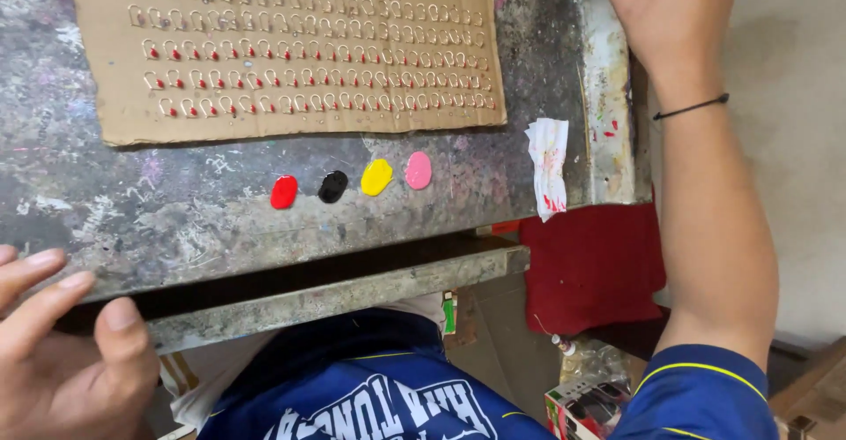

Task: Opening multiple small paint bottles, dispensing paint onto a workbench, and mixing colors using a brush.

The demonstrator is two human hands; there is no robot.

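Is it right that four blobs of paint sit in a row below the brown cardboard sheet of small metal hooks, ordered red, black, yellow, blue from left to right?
Not quite. The head view shows the fourth blob of paint is pink, not blue. The row below the brown cardboard sheet of small metal hooks runs red, black, yellow, pink.

i see a cardboard sheet (291, 48) on the stained tabletop (106, 184), rows of small hooks (308, 78) stuck in it, some red-tipped. below it sit four paint blobs: red (284, 191), black (332, 186), yellow (376, 176), pink (419, 170). a paint-stained tissue (547, 165) lies right of them, a red cloth (590, 264) beneath.
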